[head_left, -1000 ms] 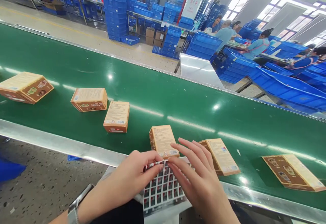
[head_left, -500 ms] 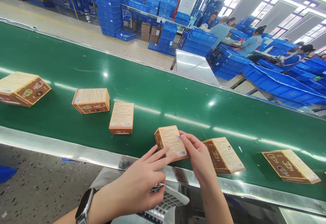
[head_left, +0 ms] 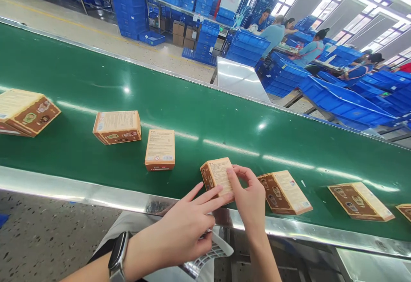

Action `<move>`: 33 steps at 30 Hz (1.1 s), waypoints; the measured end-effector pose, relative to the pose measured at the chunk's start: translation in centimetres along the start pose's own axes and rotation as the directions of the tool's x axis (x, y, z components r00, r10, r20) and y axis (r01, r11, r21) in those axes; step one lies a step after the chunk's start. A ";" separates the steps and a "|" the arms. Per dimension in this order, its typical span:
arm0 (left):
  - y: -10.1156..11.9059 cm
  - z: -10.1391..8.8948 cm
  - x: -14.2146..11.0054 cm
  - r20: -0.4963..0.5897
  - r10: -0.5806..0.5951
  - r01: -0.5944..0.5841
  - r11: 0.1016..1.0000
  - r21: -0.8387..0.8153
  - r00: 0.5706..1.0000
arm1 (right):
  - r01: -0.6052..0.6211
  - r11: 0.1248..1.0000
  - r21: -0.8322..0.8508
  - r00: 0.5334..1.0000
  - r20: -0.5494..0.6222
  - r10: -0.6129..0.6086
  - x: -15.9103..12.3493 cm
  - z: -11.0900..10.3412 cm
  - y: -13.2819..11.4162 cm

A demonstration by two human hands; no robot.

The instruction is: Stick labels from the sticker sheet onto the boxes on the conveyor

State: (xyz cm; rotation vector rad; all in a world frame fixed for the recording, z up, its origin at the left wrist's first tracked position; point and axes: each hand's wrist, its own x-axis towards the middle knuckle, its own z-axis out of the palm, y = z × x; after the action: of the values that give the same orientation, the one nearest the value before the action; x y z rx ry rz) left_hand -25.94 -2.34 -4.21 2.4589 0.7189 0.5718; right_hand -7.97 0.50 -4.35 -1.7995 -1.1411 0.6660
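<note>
A small brown-and-cream carton (head_left: 218,167) lies on the green conveyor belt (head_left: 189,98), its printed cream face up. My right hand (head_left: 251,198) grips its right side, thumb pressed on the cream face and fingers bent behind the edge. Stretched fingers of my left hand (head_left: 188,222) rest across the carton's near part. Below, the thumb and curled fingers of that same hand pinch a white sheet with a grid of clear, shiny patches (head_left: 215,250), perhaps stickers. Whatever lies beneath my right thumb is hidden. Close on the right stands another carton (head_left: 285,192) with a small coloured patch on its face.
More cartons lie along the belt: one (head_left: 160,149) to the left, one (head_left: 117,127) behind it, another (head_left: 361,201) far right. A metal rail (head_left: 105,194) edges the belt's near side. Beyond are a metal table (head_left: 240,78), stacked blue crates (head_left: 126,8) and seated people (head_left: 310,51).
My right thumb has slid onto the carton's face, covering a small blue spot that showed before. The view has shifted slightly; my left hand keeps its pose on the carton.
</note>
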 end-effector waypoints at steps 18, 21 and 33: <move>-0.5 -1.8 -1.0 0.111 -0.515 0.503 0.731 -0.461 0.850 | 0.483 0.866 -0.129 0.856 0.277 -0.437 -1.3 -4.1 -1.8; -0.6 -2.6 -1.2 0.123 -0.539 0.488 0.611 -0.624 0.833 | 0.639 0.769 -0.019 0.680 0.481 -0.554 -3.5 -3.4 -2.2; 0.1 -2.8 -1.4 0.069 -0.593 0.457 0.535 -0.711 0.802 | 0.882 0.451 -0.137 0.462 0.446 -0.767 -3.2 -2.6 -2.6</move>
State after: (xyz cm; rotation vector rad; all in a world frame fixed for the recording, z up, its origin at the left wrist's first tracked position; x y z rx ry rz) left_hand -28.37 -2.29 -2.31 1.3758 1.0359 0.6670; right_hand -8.41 -2.90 -0.84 -1.1004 -2.2861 0.1156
